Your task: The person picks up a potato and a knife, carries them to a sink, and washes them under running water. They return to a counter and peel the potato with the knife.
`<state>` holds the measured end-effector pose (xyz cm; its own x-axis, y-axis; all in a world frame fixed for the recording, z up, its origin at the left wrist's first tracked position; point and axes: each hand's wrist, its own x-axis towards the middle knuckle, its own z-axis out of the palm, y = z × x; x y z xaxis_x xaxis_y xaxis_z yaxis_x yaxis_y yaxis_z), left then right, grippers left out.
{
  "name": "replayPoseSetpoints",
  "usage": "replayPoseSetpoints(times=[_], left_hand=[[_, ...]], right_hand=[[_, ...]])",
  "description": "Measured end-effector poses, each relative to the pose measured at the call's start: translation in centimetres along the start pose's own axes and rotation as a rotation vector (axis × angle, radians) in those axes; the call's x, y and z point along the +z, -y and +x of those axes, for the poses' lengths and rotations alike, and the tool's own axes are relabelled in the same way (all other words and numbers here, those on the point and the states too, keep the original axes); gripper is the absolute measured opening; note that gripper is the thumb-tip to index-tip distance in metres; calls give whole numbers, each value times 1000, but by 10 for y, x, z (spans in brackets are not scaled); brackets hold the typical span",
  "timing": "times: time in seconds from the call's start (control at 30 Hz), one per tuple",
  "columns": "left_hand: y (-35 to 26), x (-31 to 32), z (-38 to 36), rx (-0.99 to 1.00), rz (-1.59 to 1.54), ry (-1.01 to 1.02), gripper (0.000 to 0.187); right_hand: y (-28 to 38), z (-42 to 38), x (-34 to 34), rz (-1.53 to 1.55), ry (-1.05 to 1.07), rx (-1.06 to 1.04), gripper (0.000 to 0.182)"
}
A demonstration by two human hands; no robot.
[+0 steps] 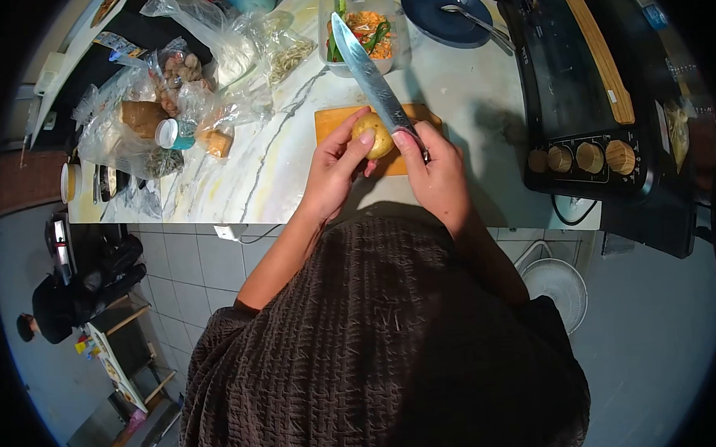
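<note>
In my left hand (pixel 332 165) is a yellowish potato (pixel 373 136), gripped between the thumb and fingers. My right hand (pixel 437 173) is closed round the handle of a large kitchen knife (pixel 368 75), its long blade slanting up and away to the left. The knife's handle end is right beside the potato, and my right thumb lies near the base of the blade. Both hands are over a wooden cutting board (pixel 325 127) at the counter's front edge. Past the board, a clear plastic container (pixel 326 63) holds orange-red food and green stalks.
Plastic bags (pixel 246 58) of food crowd the counter's left side, with a small blue-lidded jar (pixel 176 134) among them. A dark blue plate (pixel 438 20) with a spoon (pixel 477 22) stands at the back. On the right is a black oven (pixel 584 156) with wooden knobs. A person (pixel 57 305) is at far left.
</note>
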<state>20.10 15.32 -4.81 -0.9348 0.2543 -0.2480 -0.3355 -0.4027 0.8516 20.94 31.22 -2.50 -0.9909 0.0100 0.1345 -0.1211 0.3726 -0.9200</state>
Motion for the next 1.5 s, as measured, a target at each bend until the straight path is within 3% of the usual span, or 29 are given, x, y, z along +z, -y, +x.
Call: replayPoseSetpoints(times=[0.37,0.53,0.6,0.73,0.93,1.5], left_hand=[[2,6,-13,7,-9,-4,50],[9,10,-11,-2,-67,-21,50],[8,9,-10,-11,-61,-18,50],[11,12,-7,-53,-44,-28,49],[14,8,-3,-63,-26,-9,47],[12,3,-1,-106,65,-15,50]], right_hand=[[-11,-1,-3,17,12,-29,22],[-16,-3,-8,72,36,55,23],[-16,-7,-4,116,43,-43,23],[-18,-2,-7,21,27,85,23],[-19,-2,-6,25,34,15,25],[-17,1,-7,17,47,101,24]])
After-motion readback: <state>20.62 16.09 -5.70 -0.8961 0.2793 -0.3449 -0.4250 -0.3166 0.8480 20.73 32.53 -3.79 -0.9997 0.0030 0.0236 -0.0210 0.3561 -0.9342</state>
